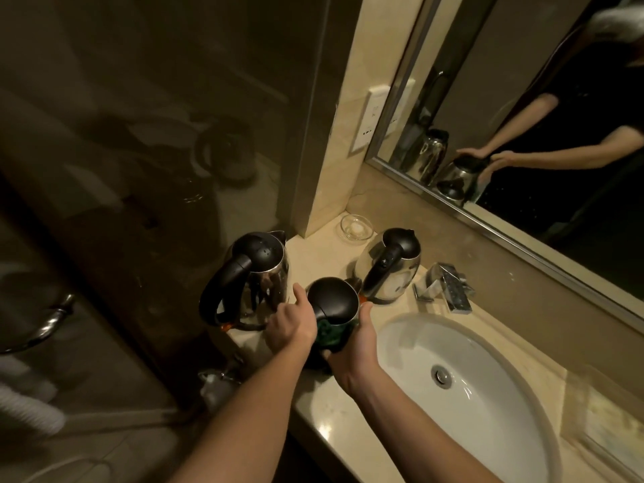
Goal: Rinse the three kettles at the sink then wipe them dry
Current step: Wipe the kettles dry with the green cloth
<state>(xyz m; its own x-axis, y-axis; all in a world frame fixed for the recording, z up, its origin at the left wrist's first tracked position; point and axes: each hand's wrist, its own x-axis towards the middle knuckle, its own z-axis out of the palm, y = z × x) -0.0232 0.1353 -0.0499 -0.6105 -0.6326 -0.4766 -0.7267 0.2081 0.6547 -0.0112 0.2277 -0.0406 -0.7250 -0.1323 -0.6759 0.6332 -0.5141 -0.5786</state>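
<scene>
Three steel kettles with black lids stand on the beige counter (324,259) left of the white sink (463,374). The left kettle (251,273) is by the counter's edge, the back kettle (390,266) near the faucet. The middle kettle (332,301) is between my hands. My left hand (291,324) grips its left side, thumb up. My right hand (359,346) holds its right side together with a dark green cloth (329,331) pressed against the kettle's near side.
A chrome faucet (451,287) sits behind the sink. A small glass dish (356,227) stands at the back corner. A mirror (522,116) runs along the wall on the right. A glass partition (139,169) and a chrome handle (52,322) are at left.
</scene>
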